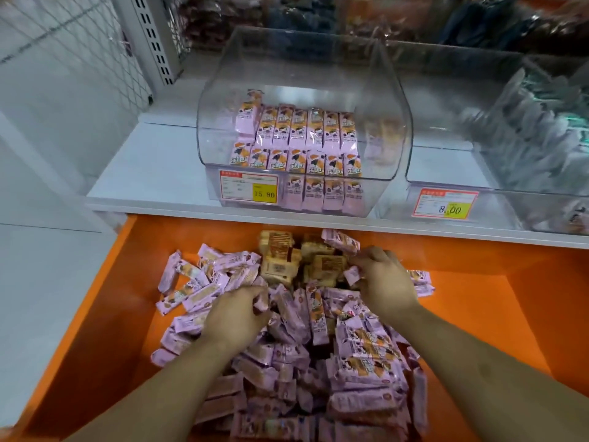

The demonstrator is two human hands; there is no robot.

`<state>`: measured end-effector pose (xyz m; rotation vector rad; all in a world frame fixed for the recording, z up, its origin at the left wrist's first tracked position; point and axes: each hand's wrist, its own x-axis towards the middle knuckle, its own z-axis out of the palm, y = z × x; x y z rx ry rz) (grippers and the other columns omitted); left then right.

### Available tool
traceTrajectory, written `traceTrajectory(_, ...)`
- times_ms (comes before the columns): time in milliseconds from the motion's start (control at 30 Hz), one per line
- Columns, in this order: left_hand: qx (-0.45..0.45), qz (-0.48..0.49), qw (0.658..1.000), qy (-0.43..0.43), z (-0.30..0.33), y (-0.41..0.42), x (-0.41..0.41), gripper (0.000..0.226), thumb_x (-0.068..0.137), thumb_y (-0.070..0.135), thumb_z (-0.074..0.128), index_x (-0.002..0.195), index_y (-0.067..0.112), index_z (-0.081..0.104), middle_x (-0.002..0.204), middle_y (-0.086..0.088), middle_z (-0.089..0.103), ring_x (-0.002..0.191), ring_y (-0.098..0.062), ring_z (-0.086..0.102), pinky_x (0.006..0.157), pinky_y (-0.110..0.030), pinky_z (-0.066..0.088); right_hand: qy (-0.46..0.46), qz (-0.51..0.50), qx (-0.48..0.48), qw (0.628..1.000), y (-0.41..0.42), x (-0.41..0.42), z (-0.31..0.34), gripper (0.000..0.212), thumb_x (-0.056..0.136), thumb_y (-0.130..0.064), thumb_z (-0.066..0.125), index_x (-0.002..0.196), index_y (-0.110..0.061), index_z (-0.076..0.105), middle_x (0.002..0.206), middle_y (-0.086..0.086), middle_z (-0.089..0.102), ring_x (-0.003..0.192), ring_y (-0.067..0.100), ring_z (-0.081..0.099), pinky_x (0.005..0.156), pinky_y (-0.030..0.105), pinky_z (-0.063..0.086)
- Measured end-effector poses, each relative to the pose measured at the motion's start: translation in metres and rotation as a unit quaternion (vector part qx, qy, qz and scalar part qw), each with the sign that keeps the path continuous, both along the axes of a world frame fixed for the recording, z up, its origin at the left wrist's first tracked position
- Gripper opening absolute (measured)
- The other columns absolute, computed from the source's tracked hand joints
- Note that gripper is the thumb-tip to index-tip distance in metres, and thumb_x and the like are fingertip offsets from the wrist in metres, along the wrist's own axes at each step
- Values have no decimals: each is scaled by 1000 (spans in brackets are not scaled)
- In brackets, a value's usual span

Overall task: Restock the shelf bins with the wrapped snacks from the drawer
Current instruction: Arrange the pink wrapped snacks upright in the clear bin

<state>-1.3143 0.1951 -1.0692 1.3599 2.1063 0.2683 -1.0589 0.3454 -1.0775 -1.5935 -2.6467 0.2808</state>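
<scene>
Both hands down in the pile: my left hand point(237, 309) is curled over, fingers closed round a pink wrapped snack point(261, 304) at the heap's middle, and my right hand point(381, 277) is bent at the far side, pinching another small pink packet point(352, 274) by its end. Around them the loose pink-wrapped snacks point(357, 352) lie every which way across the open orange drawer point(478, 301), with a clump of tan-wrapped cakes point(280, 253) just beyond my fingers. The risk, I reckon: slippery wrappers, a shallow pinch, so one could drop on the lift, or I scoop up a tan one by mistake and mix the stock. Up ahead on the white shelf point(149, 173), well above my hands, the clear plastic bin point(302, 68) already holds neat rows of the same packets, with room on top.
</scene>
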Motion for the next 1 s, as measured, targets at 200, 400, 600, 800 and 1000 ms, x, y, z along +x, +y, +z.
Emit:
traceTrajectory(200,49,23,999,8,27,-12,2,35,97,23,64,130,34,68,103,-1,79,51,-7,58,57,-27,51,26,56,-12,998,-16,6,39,43,81,-12,76,122,-24,76,118,2,68,110,31,60,83,35,50)
traceTrajectory(400,86,-13,994,-67,95,-23,9,37,93,11,67,124,32,69,121,15,64,77,-3,66,61,-14,50,89,78,-130,984,-45,-7,117,23,86,-35,80,76,-26,61,91,-8,59,88,18,60,76,38,55)
traceTrajectory(600,202,7,971,-129,181,-33,23,20,82,29,85,89,43,72,97,25,74,94,1,68,81,-27,55,186,44,-203,960,-78,2,203,48,80,-64,70,78,-16,67,80,-1,69,77,17,66,71,35,57)
traceTrajectory(800,265,50,926,-265,220,-40,50,45,76,6,88,105,38,72,113,16,74,105,-2,69,77,-21,55,386,-61,-318,864,-101,12,246,63,74,-57,86,90,0,65,82,15,68,75,28,66,80,60,57)
traceTrajectory(1000,241,48,912,-327,232,-33,75,43,78,8,88,105,36,69,105,18,77,96,2,71,78,-25,60,512,-94,-348,780,-97,3,253,24,97,-10,72,118,2,68,106,19,78,101,39,75,99,55,58)
